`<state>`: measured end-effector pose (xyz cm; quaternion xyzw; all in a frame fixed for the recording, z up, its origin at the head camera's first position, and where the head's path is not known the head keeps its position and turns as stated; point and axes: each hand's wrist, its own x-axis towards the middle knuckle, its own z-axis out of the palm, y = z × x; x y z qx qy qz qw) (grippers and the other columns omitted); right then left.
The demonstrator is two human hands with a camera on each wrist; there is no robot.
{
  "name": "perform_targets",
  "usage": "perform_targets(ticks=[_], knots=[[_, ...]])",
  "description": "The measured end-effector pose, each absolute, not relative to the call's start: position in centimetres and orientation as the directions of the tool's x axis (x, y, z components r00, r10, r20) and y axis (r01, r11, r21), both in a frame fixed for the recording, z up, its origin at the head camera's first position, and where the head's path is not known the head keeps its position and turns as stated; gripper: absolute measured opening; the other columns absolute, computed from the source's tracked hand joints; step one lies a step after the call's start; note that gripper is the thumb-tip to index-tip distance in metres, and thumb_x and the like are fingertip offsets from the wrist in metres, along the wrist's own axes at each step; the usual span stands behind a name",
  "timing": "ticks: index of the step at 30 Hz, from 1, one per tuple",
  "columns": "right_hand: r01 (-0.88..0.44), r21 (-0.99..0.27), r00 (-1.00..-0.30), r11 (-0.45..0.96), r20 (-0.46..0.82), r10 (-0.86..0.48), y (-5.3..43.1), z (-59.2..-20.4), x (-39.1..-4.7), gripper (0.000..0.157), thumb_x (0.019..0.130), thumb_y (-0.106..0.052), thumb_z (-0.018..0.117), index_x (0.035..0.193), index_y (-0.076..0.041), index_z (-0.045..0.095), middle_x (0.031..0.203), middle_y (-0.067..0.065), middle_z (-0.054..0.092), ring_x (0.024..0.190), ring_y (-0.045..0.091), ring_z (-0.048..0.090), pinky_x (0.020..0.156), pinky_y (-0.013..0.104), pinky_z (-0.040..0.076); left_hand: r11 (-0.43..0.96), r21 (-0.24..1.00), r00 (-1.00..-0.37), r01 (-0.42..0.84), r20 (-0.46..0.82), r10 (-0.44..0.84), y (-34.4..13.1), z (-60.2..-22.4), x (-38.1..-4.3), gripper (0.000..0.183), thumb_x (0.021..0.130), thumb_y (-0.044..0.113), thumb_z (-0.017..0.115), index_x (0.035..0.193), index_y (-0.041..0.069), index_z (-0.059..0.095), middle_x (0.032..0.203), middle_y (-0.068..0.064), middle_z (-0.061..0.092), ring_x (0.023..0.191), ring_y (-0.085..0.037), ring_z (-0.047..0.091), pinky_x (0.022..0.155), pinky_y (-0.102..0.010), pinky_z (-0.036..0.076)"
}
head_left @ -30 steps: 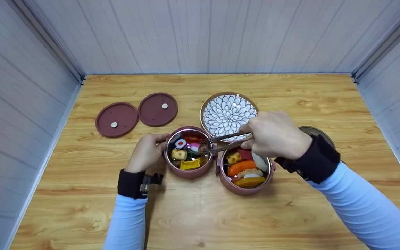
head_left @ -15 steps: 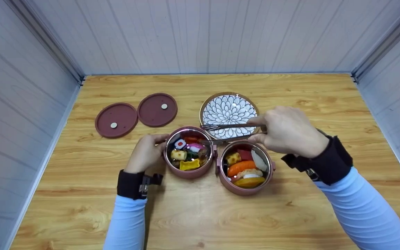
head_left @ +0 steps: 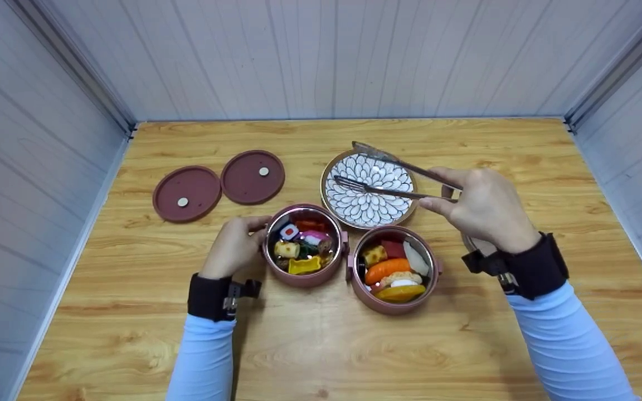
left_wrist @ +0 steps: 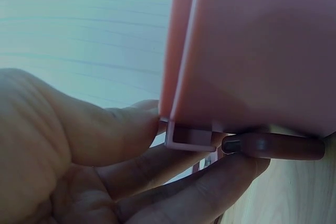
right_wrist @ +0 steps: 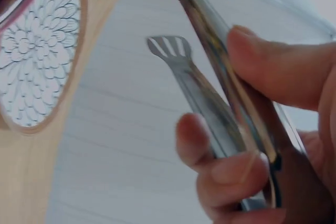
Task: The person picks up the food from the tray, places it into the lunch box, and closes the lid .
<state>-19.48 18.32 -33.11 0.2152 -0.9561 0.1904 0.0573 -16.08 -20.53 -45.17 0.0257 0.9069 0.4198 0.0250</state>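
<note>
My left hand [head_left: 233, 245] grips the side tab of the left pink lunch pot [head_left: 305, 280], thumb near the rim and fingers below in the left wrist view. Inside that pot lie toy-like food pieces, including a sushi roll [head_left: 289, 231] and a yellow wavy-edged piece [head_left: 304, 265]. A second pink lunch pot [head_left: 393, 306] stands close to its right, holding an orange piece [head_left: 385, 270] and other food. My right hand [head_left: 491, 209] holds metal serving tongs [head_left: 426, 175] over the patterned plate [head_left: 377, 214]. The tongs' slotted tips [right_wrist: 170, 48] are spread, with nothing between them.
Two dark red round lids [head_left: 187, 195], each with a pale round knob, lie at the back left. A round-rimmed object [head_left: 480, 245] is mostly hidden under my right wrist. Panelled walls [head_left: 321, 61] bound the wooden table [head_left: 321, 345] at the back and sides.
The tongs have come out of the left pot, moved back and right over the plate, and spread wider. My left hand and both pots have stayed in place.
</note>
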Motion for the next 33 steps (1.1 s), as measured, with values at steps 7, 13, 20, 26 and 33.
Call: perform_targets(ticks=[7, 13, 20, 26, 33], knots=[[-0.361, -0.436, -0.924, 0.824, 0.045, -0.38, 19.7, -36.4, -22.4, 0.062, 0.09, -0.044, 0.071, 0.14, -0.01, 0.058, 0.086, -0.002, 0.068, 0.047, 0.015, 0.042, 0.047, 0.033, 0.037, 0.65, 0.759, -0.998, 0.03, -0.012, 0.059, -20.4, -45.3, -16.1, 0.03, 0.098, 0.007, 0.061, 0.127, 0.0, 0.067, 0.119, -0.013, 0.069, 0.101, -0.021, 0.061, 0.085, -0.037, 0.049], [-0.357, -0.433, -0.893, 0.828, -0.103, -0.438, 20.9, -39.3, -26.0, 0.063, 0.092, -0.039, 0.069, 0.146, -0.012, 0.05, 0.095, 0.004, 0.067, 0.058, 0.018, 0.049, 0.054, 0.035, 0.043, 0.652, 0.758, -0.998, 0.018, -0.023, 0.053, -20.5, -45.2, -16.1, 0.031, 0.098, 0.008, 0.06, 0.128, 0.002, 0.066, 0.121, -0.013, 0.068, 0.101, -0.021, 0.062, 0.082, -0.035, 0.05], [-0.376, -0.433, -0.87, 0.819, -0.139, -0.473, 21.4, -41.3, -28.4, 0.067, 0.092, -0.036, 0.071, 0.148, -0.01, 0.046, 0.113, 0.015, 0.067, 0.086, 0.032, 0.062, 0.076, 0.048, 0.052, 0.639, 0.769, -0.998, 0.017, -0.03, 0.062, -20.5, -45.2, -16.1, 0.031, 0.098, 0.006, 0.059, 0.128, 0.001, 0.066, 0.121, -0.014, 0.068, 0.1, -0.021, 0.062, 0.079, -0.034, 0.051], [-0.397, -0.294, -0.875, 0.87, -0.166, -0.455, 20.3, -41.4, -29.4, 0.068, 0.089, -0.041, 0.072, 0.148, -0.017, 0.048, 0.142, 0.018, 0.052, 0.128, 0.049, 0.043, 0.103, 0.068, 0.025, 0.638, 0.77, -0.998, 0.018, -0.027, 0.061, -20.6, -45.3, -16.1, 0.031, 0.098, 0.006, 0.059, 0.128, 0.001, 0.066, 0.12, -0.014, 0.068, 0.099, -0.022, 0.063, 0.078, -0.034, 0.052], [-0.395, -0.219, -0.871, 0.892, -0.22, -0.439, 19.2, -41.5, -30.1, 0.072, 0.087, -0.039, 0.075, 0.148, -0.013, 0.047, 0.14, 0.024, 0.051, 0.125, 0.051, 0.042, 0.1, 0.069, 0.025, 0.645, 0.764, -0.997, 0.038, -0.013, 0.075, -20.6, -45.3, -16.1, 0.031, 0.098, 0.007, 0.06, 0.128, 0.0, 0.065, 0.12, -0.015, 0.068, 0.099, -0.022, 0.063, 0.081, -0.036, 0.051]])
